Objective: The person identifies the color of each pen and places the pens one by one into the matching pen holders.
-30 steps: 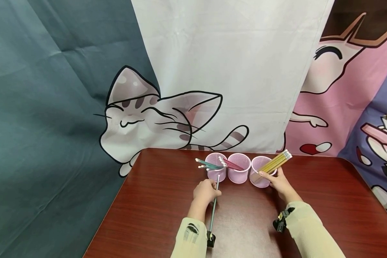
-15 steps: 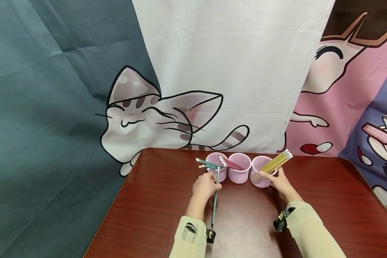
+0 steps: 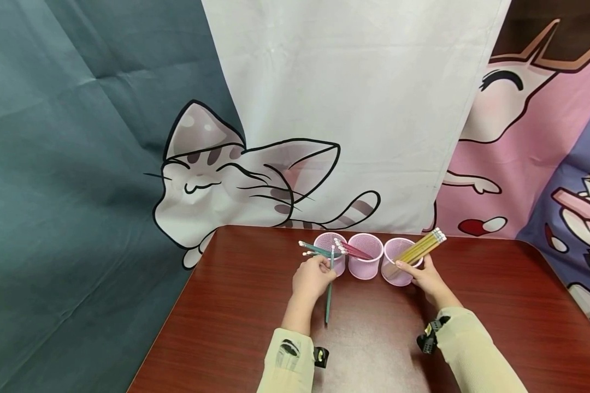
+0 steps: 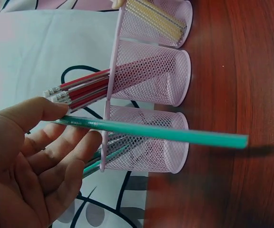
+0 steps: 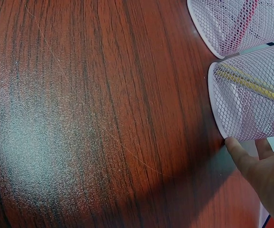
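Observation:
My left hand (image 3: 312,278) pinches a green pencil (image 4: 175,133) between thumb and fingers, its white eraser end up and its other end pointing down toward the table. It is held in front of the left pink mesh pencil cup (image 4: 168,156), overlapping it in the left wrist view. Green pencils (image 3: 312,248) lean leftward out of that cup. My right hand (image 3: 431,283) holds the right mesh cup (image 3: 393,276), thumb at the rim and fingers along its right side; in the right wrist view one fingertip touches its base. Yellow pencils (image 3: 418,250) lean right inside it.
Between them stands a middle mesh cup (image 3: 364,269) with red pencils (image 3: 356,250) tilted left toward the left cup. The three cups line up near the far edge of a dark red wooden table (image 3: 236,305). A printed cartoon curtain (image 3: 373,109) hangs behind.
My left hand has moved slightly forward, and the green pencil has come up and forward toward the left cup. The right hand and its cup have stayed in place.

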`<state>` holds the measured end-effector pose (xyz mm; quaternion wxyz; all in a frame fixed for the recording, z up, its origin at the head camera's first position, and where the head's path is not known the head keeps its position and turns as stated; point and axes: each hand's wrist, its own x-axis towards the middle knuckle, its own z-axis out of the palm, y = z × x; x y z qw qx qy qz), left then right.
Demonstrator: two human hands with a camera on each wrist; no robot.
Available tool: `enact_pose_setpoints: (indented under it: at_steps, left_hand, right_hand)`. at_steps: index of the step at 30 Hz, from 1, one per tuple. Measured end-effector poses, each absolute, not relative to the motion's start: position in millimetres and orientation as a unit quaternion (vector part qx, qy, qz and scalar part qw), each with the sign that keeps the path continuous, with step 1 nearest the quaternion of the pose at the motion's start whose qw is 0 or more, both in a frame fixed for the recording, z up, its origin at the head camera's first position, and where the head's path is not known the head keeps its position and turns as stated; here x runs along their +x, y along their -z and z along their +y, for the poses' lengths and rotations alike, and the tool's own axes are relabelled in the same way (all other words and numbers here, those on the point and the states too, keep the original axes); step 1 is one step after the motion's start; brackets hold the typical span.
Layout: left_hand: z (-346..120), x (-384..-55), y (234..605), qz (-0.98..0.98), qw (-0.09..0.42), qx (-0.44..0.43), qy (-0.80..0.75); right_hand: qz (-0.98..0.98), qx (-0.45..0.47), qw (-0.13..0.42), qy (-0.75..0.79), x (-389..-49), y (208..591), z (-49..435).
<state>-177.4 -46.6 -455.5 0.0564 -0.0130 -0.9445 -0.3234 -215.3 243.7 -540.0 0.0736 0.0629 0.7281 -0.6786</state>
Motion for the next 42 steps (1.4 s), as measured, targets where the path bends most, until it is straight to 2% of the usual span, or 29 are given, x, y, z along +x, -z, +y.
enact_pose_setpoints:
  at_steps: [9, 14, 42]
  left_hand:
    - [-49.9, -179.4, 450.4, -0.918, 0.138, -0.002, 0.371]
    - [-50.5, -180.2, 445.3, -0.899, 0.165, 0.011, 0.405]
    - [-55.6, -190.1, 442.2, -0.781, 0.232, 0.033, 0.579]
  right_hand:
    - [0.733, 0.055, 0.066, 0.675, -216.0, 540.0, 243.1]
    - [0.731, 0.057, 0.069, 0.677, -215.9, 540.0, 243.0]
    - [0.725, 0.066, 0.073, 0.682, -215.1, 539.1, 243.2]
